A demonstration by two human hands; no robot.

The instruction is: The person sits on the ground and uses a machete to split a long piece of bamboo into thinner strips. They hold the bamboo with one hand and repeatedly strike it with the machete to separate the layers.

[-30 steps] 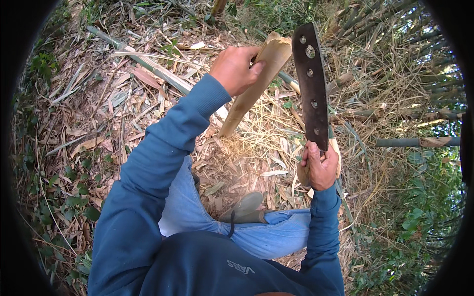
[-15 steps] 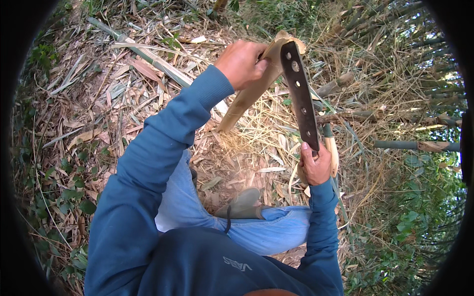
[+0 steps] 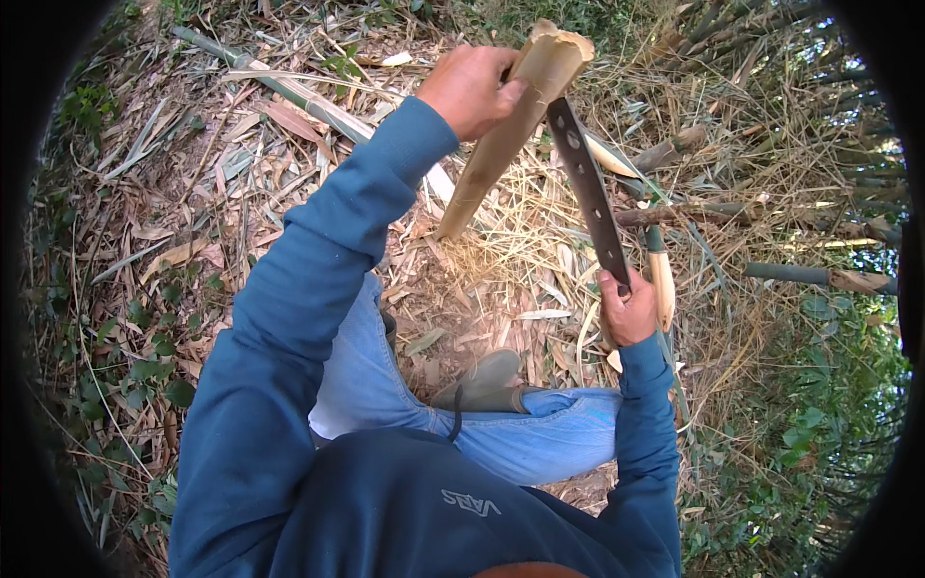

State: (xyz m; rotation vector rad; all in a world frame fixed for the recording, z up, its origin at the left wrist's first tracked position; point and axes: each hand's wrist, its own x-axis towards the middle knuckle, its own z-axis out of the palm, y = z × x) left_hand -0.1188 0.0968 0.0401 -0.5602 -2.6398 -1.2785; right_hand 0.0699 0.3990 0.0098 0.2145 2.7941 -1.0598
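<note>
My left hand (image 3: 474, 89) is closed around the upper part of a pale tan bamboo piece (image 3: 489, 166), which stands tilted, its lower end at the ground and its ragged top leaning right. In my right hand (image 3: 631, 310) is the handle of a knife (image 3: 585, 180) with a long dark blade and a row of round holes. The blade slants up and left. Its tip reaches the right side of the bamboo, below the ragged end; whether it touches or passes behind I cannot tell.
Pale shavings (image 3: 511, 231) lie around the bamboo's foot. A green bamboo pole (image 3: 306, 98) rests on the leaf litter at upper left. Cut bamboo pieces (image 3: 661, 279) lie near my right hand, and cut stems (image 3: 819, 276) stick in from the right. My boot (image 3: 487, 380) is below the shavings.
The blade has moved down from the bamboo's top end to lower along its right side. My left hand and the bamboo's top sit higher in view; my right hand has shifted slightly right.
</note>
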